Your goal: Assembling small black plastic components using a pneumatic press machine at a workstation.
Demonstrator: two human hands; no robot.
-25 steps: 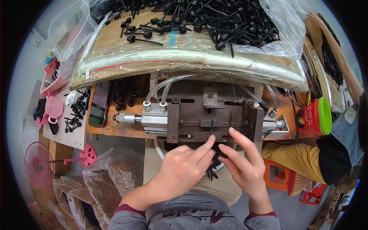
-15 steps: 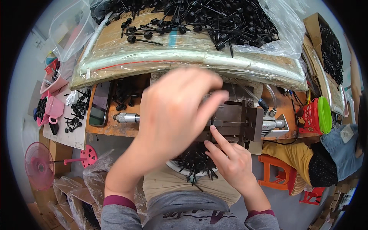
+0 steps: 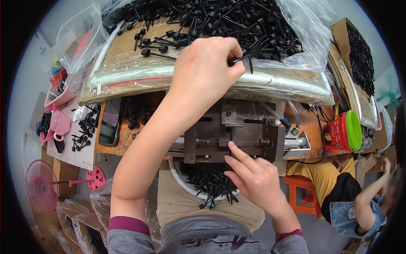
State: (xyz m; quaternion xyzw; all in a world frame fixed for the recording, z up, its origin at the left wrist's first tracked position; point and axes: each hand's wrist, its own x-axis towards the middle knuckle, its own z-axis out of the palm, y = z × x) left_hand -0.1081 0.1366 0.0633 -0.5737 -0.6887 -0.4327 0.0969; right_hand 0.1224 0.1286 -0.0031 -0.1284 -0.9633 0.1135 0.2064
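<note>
Rod (image 3: 235,60), black, probably stiff and light, best held mid-shaft, is pinched in my left hand (image 3: 207,63) by the heap (image 3: 211,25); my loosely open right hand (image 3: 258,180) touches another rod (image 3: 231,136) in the clamping fixture (image 3: 275,146).

We record one view: head cam, L unit of side-by-side fisheye pr., looking down & fwd from above the wearer's lap (image 3: 175,203). Both hands, L hand (image 3: 203,67) & R hand (image 3: 258,180), plus metal fixture (image 3: 251,129) sit at close rng., approx. ctr.; straight edges bow twd. rim.
</note>
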